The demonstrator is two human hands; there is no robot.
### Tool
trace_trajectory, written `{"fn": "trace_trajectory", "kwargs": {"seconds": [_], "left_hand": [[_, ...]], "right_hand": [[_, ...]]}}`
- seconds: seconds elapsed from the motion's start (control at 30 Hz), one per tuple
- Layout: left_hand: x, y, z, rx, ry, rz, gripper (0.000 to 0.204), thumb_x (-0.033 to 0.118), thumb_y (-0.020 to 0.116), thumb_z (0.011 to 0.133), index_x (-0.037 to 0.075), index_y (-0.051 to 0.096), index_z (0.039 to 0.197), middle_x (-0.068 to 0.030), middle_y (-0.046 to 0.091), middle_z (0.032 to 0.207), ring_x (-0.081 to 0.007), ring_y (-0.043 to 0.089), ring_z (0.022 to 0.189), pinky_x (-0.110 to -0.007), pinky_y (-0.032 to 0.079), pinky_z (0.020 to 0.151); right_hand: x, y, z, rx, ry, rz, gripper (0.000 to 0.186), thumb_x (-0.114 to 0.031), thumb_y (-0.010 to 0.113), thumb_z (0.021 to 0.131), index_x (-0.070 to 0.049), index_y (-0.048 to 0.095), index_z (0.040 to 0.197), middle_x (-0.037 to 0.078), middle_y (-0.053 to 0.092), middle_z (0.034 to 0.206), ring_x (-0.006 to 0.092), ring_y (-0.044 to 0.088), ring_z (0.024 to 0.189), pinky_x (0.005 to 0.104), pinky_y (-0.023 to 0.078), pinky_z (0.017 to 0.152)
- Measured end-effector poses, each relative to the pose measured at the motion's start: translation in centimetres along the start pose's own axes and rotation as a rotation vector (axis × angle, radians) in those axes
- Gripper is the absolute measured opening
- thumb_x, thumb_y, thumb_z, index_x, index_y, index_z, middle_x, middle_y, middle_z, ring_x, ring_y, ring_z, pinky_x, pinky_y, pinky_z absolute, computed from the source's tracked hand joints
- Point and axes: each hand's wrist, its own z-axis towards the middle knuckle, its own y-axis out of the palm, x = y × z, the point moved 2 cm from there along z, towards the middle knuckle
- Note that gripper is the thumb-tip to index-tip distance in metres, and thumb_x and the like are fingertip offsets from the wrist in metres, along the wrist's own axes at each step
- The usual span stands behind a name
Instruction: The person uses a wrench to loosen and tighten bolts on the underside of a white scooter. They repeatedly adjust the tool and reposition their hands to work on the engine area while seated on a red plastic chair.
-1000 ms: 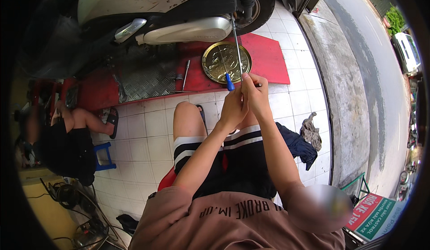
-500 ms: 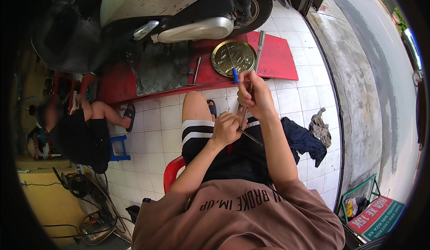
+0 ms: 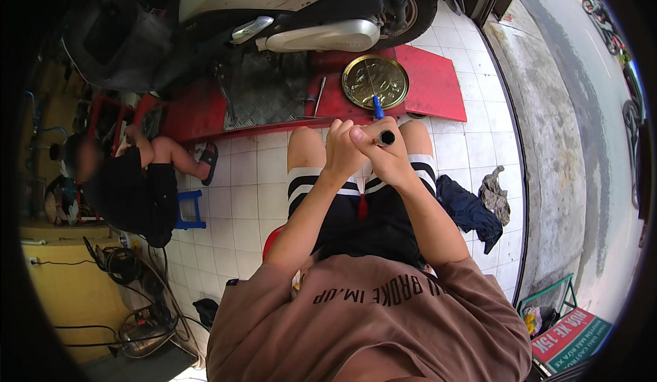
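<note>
Over my knees my two hands meet. My right hand point(image 3: 384, 156) is closed round a T-handle socket wrench point(image 3: 387, 137), whose hollow socket end points up toward me. Against it, my left hand point(image 3: 343, 150) is also closed on the wrench; the handle is mostly hidden behind my fingers. Just beyond my hands, a blue-handled screwdriver point(image 3: 378, 108) lies with its shaft across a round gold tray point(image 3: 352, 96). Left of the tray, another long metal tool point(image 3: 320, 96) rests on the red platform point(image 3: 434, 84).
A scooter point(image 3: 321, 38) stands on the platform. At left a person point(image 3: 130, 183) sits near a blue stool point(image 3: 191, 211). Dark cloth point(image 3: 472, 214) and a grey rag point(image 3: 494, 194) lie on the tiles at right. Hoses and cables point(image 3: 123, 265) are at lower left.
The wrench has tipped from lying lengthwise to pointing its socket end up at me. My left hand has moved up and forward beside the right. The view has shifted slightly.
</note>
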Motion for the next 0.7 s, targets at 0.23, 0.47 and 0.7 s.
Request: {"fn": "trace_trajectory", "kwargs": {"seconds": [0.23,0.47,0.7], "left_hand": [[0.4,-0.7,1.4,0.02,0.031,0.075,0.032,0.02,0.068,0.077,0.013,0.043,0.057,-0.0021,0.044,0.051,-0.0212,0.044,0.054,-0.035,0.031,0.057],[0.3,-0.5,1.3,-0.005,0.054,0.096,0.03,0.016,0.068,0.077,0.012,0.046,0.057,-0.0023,0.045,0.051,-0.0208,0.045,0.054,-0.035,0.032,0.056],[0.8,0.7,-1.3,-0.086,0.049,-0.101,0.03,0.021,0.068,0.08,0.009,0.051,0.059,-0.0043,0.048,0.053,-0.0228,0.049,0.056,-0.036,0.035,0.06]], "right_hand": [[-1.8,0.2,0.2,-0.057,-0.106,0.005,0.047,-0.023,0.054,0.093,-0.003,0.043,0.052,0.004,0.038,0.044,0.0128,0.034,0.038,0.0296,0.025,0.044],[-2.3,0.2,0.0,-0.074,-0.043,0.039,0.034,-0.012,0.057,0.088,0.005,0.053,0.059,0.007,0.044,0.048,0.0128,0.039,0.044,0.0289,0.032,0.047],[0.1,-1.4,0.1,0.041,0.189,0.241,0.041,-0.023,0.051,0.098,-0.003,0.042,0.063,-0.003,0.033,0.055,0.0051,0.027,0.047,0.026,0.02,0.044]]}}
